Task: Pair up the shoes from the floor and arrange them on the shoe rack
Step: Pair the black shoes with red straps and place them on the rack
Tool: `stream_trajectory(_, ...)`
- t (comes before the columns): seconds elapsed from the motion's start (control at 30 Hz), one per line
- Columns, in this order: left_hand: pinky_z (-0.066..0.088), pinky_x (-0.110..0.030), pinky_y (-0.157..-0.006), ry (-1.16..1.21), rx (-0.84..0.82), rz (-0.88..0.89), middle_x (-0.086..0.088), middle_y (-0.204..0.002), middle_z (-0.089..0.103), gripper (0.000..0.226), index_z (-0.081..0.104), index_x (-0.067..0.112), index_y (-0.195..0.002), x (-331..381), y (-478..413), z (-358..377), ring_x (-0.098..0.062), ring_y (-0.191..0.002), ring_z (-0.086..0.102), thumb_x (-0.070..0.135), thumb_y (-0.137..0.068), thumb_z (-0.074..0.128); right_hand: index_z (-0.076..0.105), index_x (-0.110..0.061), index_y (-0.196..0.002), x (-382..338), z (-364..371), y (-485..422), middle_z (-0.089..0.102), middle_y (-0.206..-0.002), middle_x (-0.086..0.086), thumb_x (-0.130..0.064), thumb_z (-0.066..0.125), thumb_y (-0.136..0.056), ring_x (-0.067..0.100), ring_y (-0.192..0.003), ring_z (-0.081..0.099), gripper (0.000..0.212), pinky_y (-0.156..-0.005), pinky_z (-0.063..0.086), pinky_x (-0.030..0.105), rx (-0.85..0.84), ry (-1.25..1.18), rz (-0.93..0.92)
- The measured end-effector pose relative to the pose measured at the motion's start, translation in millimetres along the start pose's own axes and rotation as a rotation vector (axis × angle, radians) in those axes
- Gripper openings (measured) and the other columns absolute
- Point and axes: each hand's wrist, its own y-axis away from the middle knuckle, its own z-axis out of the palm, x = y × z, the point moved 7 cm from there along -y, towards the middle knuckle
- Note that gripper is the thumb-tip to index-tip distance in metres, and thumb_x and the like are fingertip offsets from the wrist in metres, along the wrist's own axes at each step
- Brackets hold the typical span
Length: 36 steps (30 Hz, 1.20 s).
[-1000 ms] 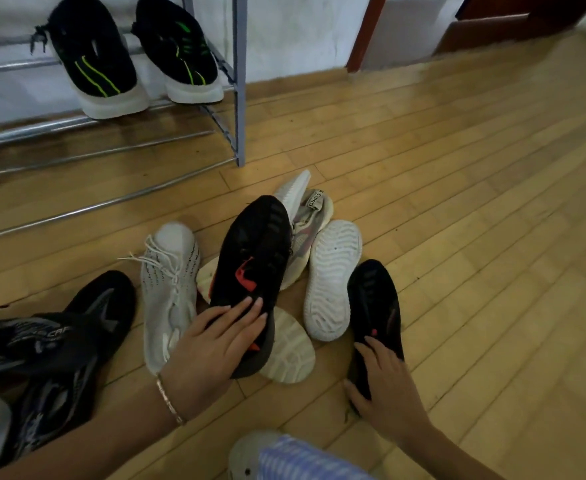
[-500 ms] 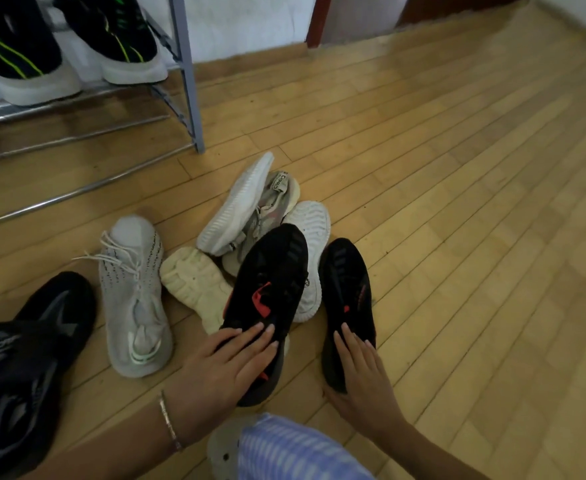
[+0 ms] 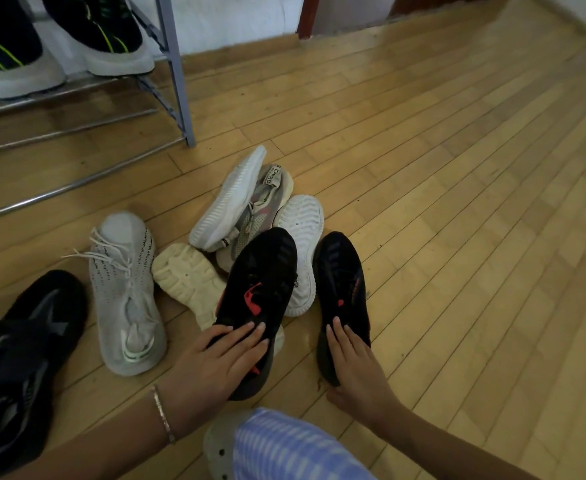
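Down on the floor (image 3: 458,202), the left hand (image 3: 222,358) lies flat-fingered on a black shoe (image 3: 260,271) with a red mark; the right hand (image 3: 357,368) rests likewise on its twin (image 3: 342,278) just beside, neither clasping anything.

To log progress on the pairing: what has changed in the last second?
The left hand slid the left black shoe toward the person and rightward across the cream sole, beside the right black shoe under the right hand. The grey shoe and rack pair stayed put.
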Motion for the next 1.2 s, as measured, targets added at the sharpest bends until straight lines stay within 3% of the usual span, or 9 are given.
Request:
stream_trajectory(0.23, 0.031, -0.030, -0.098, 0.076, -0.016, -0.035, -0.005, -0.129, 0.059, 0.047, 0.046, 0.012, -0.124, -3, -4, -17, -0.016, -0.118, 0.056, 0.022, -0.096, 0.010, 0.051, -0.005, -0.130, 13, -44, 12, 0.055, -0.134, 0.005, -0.033, 0.074, -0.053, 0.018, -0.123, 0.051, 0.086, -0.091, 0.052, 0.038, 0.182, -0.103, -0.036)
stream_trajectory(0.4, 0.025, -0.025, -0.102, 0.109, 0.068, -0.041, -0.003, -0.131, 0.056, 0.042, 0.045, 0.015, -0.123, -7, -10, -40, -0.012, -0.121, 0.053, 0.022, -0.082, 0.040, 0.052, -0.012, -0.131, 37, -87, 28, 0.067, -0.115, -0.003, -0.023, 0.084, -0.049, 0.007, -0.095, 0.063, 0.089, -0.071, 0.049, 0.012, 0.243, -0.370, 0.108)
stream_trajectory(0.5, 0.029, -0.025, -0.099, 0.132, 0.057, -0.098, -0.001, -0.130, 0.057, 0.039, 0.047, 0.016, -0.122, -15, -16, -55, -0.010, -0.120, 0.053, 0.026, -0.095, 0.020, 0.056, -0.012, -0.128, 39, -101, 43, 0.069, -0.108, -0.003, -0.014, 0.085, -0.044, 0.004, -0.089, 0.062, 0.090, -0.075, 0.044, 0.007, 0.188, -0.485, 0.152)
stream_trajectory(0.57, 0.029, -0.025, -0.100, 0.127, 0.080, -0.129, 0.000, -0.132, 0.055, 0.044, 0.047, 0.016, -0.123, -21, -21, -67, -0.010, -0.122, 0.052, 0.027, -0.096, 0.013, 0.050, -0.001, -0.131, 55, -100, 41, 0.061, -0.123, 0.012, -0.017, 0.088, -0.047, 0.021, -0.108, 0.058, 0.094, -0.079, 0.042, 0.004, 0.238, -0.357, 0.274)
stream_trajectory(0.63, 0.023, -0.023, -0.103, 0.068, 0.133, -0.131, 0.002, -0.135, 0.052, 0.040, 0.046, 0.017, -0.124, -26, -24, -82, -0.008, -0.126, 0.046, 0.028, -0.096, 0.020, 0.040, 0.010, -0.133, 90, -66, 27, 0.042, -0.138, 0.028, -0.025, 0.097, -0.031, 0.036, -0.126, 0.042, 0.121, -0.100, 0.039, 0.021, 0.229, -0.830, 0.430)
stream_trajectory(0.7, 0.024, -0.024, -0.103, 0.031, 0.182, -0.128, 0.002, -0.136, 0.051, 0.040, 0.045, 0.018, -0.125, -31, -25, -100, -0.007, -0.127, 0.044, 0.029, -0.086, 0.043, 0.031, 0.004, -0.140, 87, -87, 3, 0.030, -0.147, 0.025, -0.040, 0.090, -0.049, 0.034, -0.133, 0.031, 0.117, -0.112, 0.023, 0.040, 0.270, -1.099, 0.532)
stream_trajectory(0.77, 0.027, -0.026, -0.101, 0.003, 0.166, -0.152, 0.003, -0.136, 0.052, 0.054, 0.044, 0.019, -0.125, -37, -25, -120, -0.007, -0.126, 0.045, 0.032, -0.073, 0.049, 0.028, -0.001, -0.143, 58, -138, 15, 0.029, -0.149, 0.021, -0.024, 0.071, -0.081, 0.027, -0.135, 0.029, 0.078, -0.113, 0.019, 0.033, 0.342, -0.872, 0.406)
stream_trajectory(0.9, 0.029, -0.028, -0.100, -0.116, 0.212, -0.267, 0.001, -0.134, 0.054, 0.046, 0.045, 0.017, -0.125, -55, -10, -165, -0.010, -0.123, 0.051, 0.030, -0.082, 0.038, 0.048, -0.018, -0.133, -24, -231, 6, 0.060, -0.123, -0.008, -0.022, 0.079, -0.046, -0.002, -0.107, 0.050, 0.092, -0.096, 0.025, -0.001, 0.475, -0.433, -0.070)
stream_trajectory(1.2, 0.032, -0.030, -0.096, -0.282, 0.256, -0.481, -0.001, -0.132, 0.056, 0.086, 0.042, 0.018, -0.126, -64, 65, -247, -0.012, -0.120, 0.054, 0.028, -0.052, 0.084, 0.043, -0.014, -0.131, -134, -318, -18, 0.056, -0.128, -0.002, -0.030, 0.062, -0.064, 0.006, -0.115, 0.050, 0.072, -0.085, 0.048, 0.018, 0.674, -0.347, -0.615)
